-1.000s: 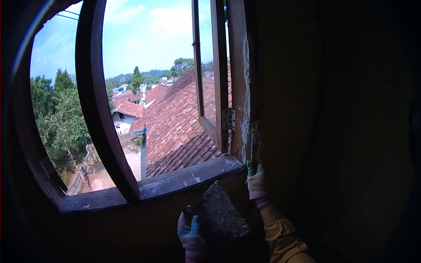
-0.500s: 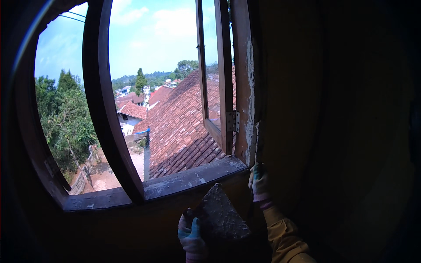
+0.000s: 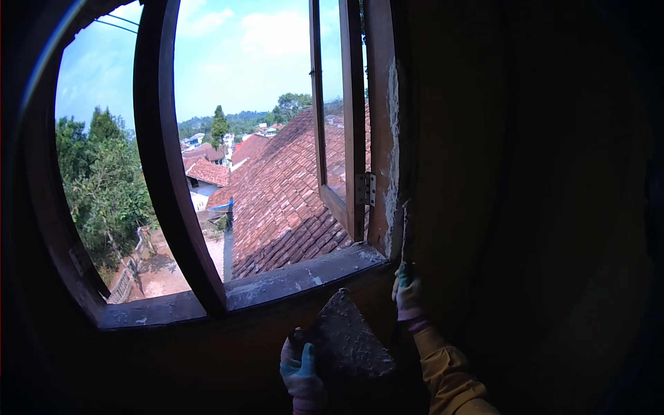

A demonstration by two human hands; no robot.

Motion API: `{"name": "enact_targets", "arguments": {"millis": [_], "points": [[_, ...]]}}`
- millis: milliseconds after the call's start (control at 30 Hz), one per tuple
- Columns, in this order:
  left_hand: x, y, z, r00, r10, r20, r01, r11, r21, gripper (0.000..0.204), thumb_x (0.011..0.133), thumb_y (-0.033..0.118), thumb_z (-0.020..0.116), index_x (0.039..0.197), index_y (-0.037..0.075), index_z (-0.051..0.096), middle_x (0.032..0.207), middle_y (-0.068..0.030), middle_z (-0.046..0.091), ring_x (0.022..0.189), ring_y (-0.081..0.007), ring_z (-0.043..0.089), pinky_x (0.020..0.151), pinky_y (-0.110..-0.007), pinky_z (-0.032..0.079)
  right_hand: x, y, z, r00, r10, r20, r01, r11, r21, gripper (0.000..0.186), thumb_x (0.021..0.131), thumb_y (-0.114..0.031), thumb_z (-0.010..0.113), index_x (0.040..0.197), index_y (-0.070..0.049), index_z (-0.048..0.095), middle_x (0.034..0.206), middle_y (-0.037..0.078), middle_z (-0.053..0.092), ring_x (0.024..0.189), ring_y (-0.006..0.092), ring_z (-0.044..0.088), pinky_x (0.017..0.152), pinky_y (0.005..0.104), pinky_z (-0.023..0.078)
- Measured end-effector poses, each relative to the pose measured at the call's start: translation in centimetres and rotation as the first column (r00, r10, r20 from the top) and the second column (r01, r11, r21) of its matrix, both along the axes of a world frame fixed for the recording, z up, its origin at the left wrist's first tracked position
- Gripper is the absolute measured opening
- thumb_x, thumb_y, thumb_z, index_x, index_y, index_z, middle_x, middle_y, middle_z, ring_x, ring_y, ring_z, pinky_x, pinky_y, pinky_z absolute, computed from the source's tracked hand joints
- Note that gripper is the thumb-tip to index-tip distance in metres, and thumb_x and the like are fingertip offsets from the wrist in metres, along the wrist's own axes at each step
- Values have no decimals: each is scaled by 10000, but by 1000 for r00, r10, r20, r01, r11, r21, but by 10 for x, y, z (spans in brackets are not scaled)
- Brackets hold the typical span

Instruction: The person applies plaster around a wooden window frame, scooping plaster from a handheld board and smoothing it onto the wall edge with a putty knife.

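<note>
In a light glove with blue fingers, my left hand (image 3: 301, 370) is closed on the edge of a dark triangular board (image 3: 349, 337) crusted with rough plaster-like residue, held below the sill (image 3: 311, 277). My right hand (image 3: 408, 294), similarly gloved under a mustard sleeve, grips a narrow upright tool (image 3: 407, 232), apparently a plaster-coated blade, at the outer edge of the wooden window jamb (image 3: 380, 221). A rough white strip of filler (image 3: 393, 111) runs along that jamb. The part of the tool inside my fist is hidden.
An open glazed casement (image 3: 356, 138) with a metal hinge is on the jamb. A dark mullion (image 3: 155, 124) divides the window, beyond which are a tiled roof (image 3: 277, 214), trees and a yard below. The wall (image 3: 470, 173) on the right is in deep shadow.
My right hand has moved slightly down along the jamb, with more of the narrow tool showing above it. My left hand and the board look almost unchanged.
</note>
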State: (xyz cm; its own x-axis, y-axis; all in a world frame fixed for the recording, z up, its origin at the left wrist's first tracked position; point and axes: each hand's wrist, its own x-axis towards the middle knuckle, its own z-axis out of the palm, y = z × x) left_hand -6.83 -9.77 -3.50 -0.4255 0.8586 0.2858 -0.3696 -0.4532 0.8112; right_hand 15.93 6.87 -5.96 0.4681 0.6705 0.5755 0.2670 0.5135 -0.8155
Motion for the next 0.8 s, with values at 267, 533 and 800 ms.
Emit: {"name": "enact_targets", "arguments": {"millis": [267, 533, 800], "points": [[-8, -4, -3, 997, 58, -56, -58, 998, -8, 416, 798, 32, 558, 1193, -53, 456, 1133, -106, 537, 1040, -170, 510, 904, -271, 394, -10, -9, 36, 956, 232, -181, -232, 973, 23, 339, 902, -414, 433, 766, -105, 464, 434, -14, 386, 304, 98, 374, 293, 238, 298], [-5, -4, -13, 999, 42, -6, -42, 999, -13, 419, 791, 29, 558, 1189, -53, 459, 1123, -112, 542, 1036, -171, 514, 898, -271, 400, 7, 28, 7, 945, -256, 205, 270, 962, -41, 345, 897, -400, 450, 916, -63, 526, 535, 45, 505, 409, 165, 498, 381, 292, 398], [-9, -10, -10, 998, 56, -2, -56, 998, -27, 405, 793, 29, 557, 1178, -52, 465, 1107, -108, 545, 1005, -173, 528, 885, -276, 411, -18, -8, 31, 655, -601, 457, 488, 799, 351, 376, 880, -381, 490, 995, -31, 559, 768, 129, 592, 663, 291, 571, 611, 373, 462]]}}
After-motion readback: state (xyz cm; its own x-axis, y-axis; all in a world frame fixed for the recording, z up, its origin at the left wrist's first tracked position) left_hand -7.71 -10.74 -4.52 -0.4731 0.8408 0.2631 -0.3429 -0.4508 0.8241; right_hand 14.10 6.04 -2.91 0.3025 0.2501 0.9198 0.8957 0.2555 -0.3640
